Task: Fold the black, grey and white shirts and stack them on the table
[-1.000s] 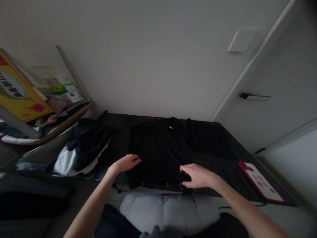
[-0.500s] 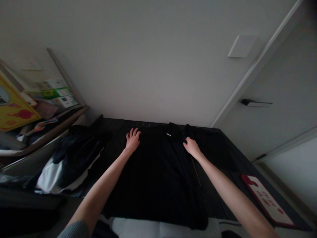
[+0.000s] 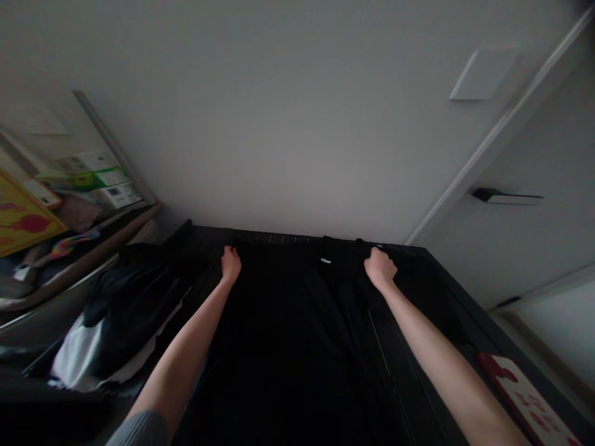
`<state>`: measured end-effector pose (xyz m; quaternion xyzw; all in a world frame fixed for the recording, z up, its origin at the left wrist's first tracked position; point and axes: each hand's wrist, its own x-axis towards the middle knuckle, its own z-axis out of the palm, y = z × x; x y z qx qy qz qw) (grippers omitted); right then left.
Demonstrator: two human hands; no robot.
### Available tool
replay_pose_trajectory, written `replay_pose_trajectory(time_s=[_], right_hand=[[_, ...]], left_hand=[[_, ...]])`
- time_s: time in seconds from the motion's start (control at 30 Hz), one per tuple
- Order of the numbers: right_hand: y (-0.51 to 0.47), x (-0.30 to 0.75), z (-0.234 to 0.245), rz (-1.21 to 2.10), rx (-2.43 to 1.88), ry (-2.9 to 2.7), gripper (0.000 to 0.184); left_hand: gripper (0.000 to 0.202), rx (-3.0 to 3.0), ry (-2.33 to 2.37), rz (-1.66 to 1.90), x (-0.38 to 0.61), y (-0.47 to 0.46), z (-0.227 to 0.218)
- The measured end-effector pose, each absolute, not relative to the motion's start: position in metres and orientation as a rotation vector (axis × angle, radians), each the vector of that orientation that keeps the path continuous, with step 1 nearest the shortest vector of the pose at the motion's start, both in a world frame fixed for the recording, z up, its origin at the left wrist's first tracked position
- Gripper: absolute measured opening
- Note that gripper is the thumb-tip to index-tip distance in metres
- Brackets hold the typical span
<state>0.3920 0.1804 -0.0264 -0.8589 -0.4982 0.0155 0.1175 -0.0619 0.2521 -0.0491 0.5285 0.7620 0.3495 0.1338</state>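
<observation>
A black garment (image 3: 279,328) lies spread over a dark table, with a small white tag (image 3: 326,261) near its far edge. Its exact kind is hard to make out in the dim light. At the garment's far left corner, my left hand (image 3: 230,265) is closed, its fingers pinching the dark cloth. My right hand (image 3: 380,269) is closed on black cloth at the far right, to the right of the tag. Dark fabric merges with the dark tabletop, so the outlines there are unclear.
A black-and-white pile of clothing (image 3: 106,322) sits at the left. Beyond it, a shelf holds boxes (image 3: 109,186) and a yellow packet (image 3: 25,217). A red-edged board (image 3: 530,396) lies at the right, near a door handle (image 3: 506,197). A wall rises behind the table.
My left hand has moved left and closed from spread fingers onto the cloth. My right hand has moved right and closed more tightly. The view has shifted slightly.
</observation>
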Motion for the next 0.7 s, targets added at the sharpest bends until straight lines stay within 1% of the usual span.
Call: replay_pose_trajectory(time_s=[0.1, 0.27, 0.4, 0.47, 0.53, 0.6, 0.7], right_hand=[[0.184, 0.416, -0.016, -0.163, -2.530, -1.353, 0.033], [0.182, 0.418, -0.026, -0.240, -2.582, -1.368, 0.039], [0.186, 0.390, -0.031, -0.353, -2.380, -1.626, 0.035], [0.195, 0.370, -0.027, -0.260, -2.186, -1.861, 0.036], [0.207, 0.347, -0.024, -0.074, -1.972, -2.075, 0.037], [0.220, 0.322, -0.022, 0.113, -1.799, -2.171, 0.035], [0.235, 0.287, -0.024, 0.357, -1.678, -2.169, 0.029]], left_hand=[[0.025, 1.313, 2.241, 1.162, -0.072, 0.263, -0.047], [0.027, 1.054, 2.145, 1.353, -0.070, 0.278, -0.043], [0.037, 0.996, 1.983, 1.463, -0.055, 0.278, -0.031], [0.040, 1.025, 1.802, 1.507, -0.046, 0.269, -0.022], [0.040, 1.091, 1.525, 1.516, -0.035, 0.254, -0.013], [0.041, 1.163, 1.302, 1.461, -0.025, 0.236, -0.006], [0.042, 1.283, 1.233, 1.300, -0.011, 0.208, 0.001]])
